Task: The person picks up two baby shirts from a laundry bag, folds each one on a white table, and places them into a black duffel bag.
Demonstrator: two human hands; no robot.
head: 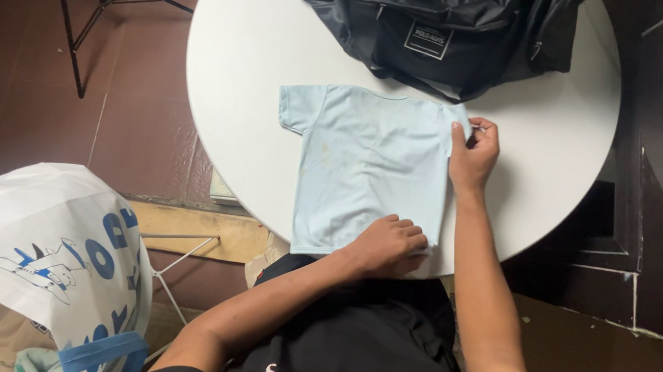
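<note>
A small light blue T-shirt [366,165] lies flat on a round white table [254,57], neck toward the far side. My right hand [474,154] pinches the shirt's right sleeve near the shoulder, fingers closed on the cloth. My left hand [387,246] presses down on the shirt's bottom right corner at the near table edge, fingers curled over the hem. The left sleeve lies spread out flat.
A dark navy duffel bag [440,20] sits at the far side of the table, just beyond the shirt's collar. A white plastic bag with blue print [43,245] holding clothes stands on the floor at the lower left. A black metal stand [84,1] is at upper left.
</note>
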